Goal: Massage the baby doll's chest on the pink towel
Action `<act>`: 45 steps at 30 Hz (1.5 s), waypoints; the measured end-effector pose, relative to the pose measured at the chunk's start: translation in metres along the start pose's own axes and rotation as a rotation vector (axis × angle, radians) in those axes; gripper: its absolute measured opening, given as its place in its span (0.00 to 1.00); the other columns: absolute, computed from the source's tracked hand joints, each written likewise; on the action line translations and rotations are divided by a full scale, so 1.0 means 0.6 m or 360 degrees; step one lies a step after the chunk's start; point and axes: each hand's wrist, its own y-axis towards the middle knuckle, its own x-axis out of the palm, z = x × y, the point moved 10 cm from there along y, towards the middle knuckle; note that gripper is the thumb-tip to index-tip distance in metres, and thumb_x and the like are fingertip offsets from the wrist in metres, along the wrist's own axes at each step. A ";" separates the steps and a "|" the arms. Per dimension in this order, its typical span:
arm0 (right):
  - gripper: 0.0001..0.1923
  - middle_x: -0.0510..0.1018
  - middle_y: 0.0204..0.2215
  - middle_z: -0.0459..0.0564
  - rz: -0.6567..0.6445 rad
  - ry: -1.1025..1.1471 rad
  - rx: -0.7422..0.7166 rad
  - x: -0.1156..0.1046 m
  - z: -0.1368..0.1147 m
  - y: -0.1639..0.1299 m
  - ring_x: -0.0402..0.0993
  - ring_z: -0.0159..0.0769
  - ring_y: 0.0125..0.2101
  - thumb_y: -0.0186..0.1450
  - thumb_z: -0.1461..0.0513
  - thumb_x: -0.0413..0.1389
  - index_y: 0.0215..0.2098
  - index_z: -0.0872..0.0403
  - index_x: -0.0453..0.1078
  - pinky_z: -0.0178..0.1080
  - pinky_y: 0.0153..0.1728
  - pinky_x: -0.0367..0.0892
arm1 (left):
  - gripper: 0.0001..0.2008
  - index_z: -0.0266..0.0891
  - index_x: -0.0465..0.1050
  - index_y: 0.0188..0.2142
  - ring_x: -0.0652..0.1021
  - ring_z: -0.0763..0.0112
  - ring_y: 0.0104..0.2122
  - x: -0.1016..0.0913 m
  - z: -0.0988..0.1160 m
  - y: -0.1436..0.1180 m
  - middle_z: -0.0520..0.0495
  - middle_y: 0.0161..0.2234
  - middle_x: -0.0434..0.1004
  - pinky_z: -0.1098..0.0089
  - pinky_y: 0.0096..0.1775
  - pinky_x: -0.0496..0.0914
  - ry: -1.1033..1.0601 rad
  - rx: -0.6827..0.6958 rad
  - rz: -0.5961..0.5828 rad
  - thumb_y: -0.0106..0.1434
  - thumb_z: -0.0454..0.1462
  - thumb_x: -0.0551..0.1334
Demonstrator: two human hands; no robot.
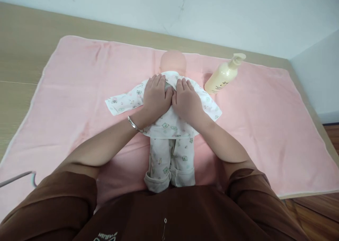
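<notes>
left hand (156,95): spread flat on printed shirt (172,128) of doll (173,62)
right hand (187,99): likewise spread flat, just beside left
bottle (222,76): on pink blanket (267,124), near doll

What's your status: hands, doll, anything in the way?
Left hand, right hand: both on white shirt. Doll lying on pink blanket. Pump bottle off right, touching neither hand.

the face of the doll (173,60) at twelve o'clock is hidden, and left hand (158,97) and right hand (187,100) cover part of its top (169,127). the print (221,85) on the bottle (229,71) at two is too small to read; the left edge cuts the grey cord (16,178) at eight.
</notes>
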 end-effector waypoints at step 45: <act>0.30 0.61 0.71 0.72 -0.0078 -0.0164 -0.0020 -0.020 0.002 -0.001 0.54 0.57 0.73 0.78 0.60 0.41 0.71 0.73 0.57 0.53 0.75 0.50 | 0.24 0.30 0.70 0.59 0.74 0.44 0.58 -0.016 0.010 0.016 0.30 0.57 0.76 0.46 0.64 0.66 0.0227 0.0013 -0.0138 0.72 0.44 0.53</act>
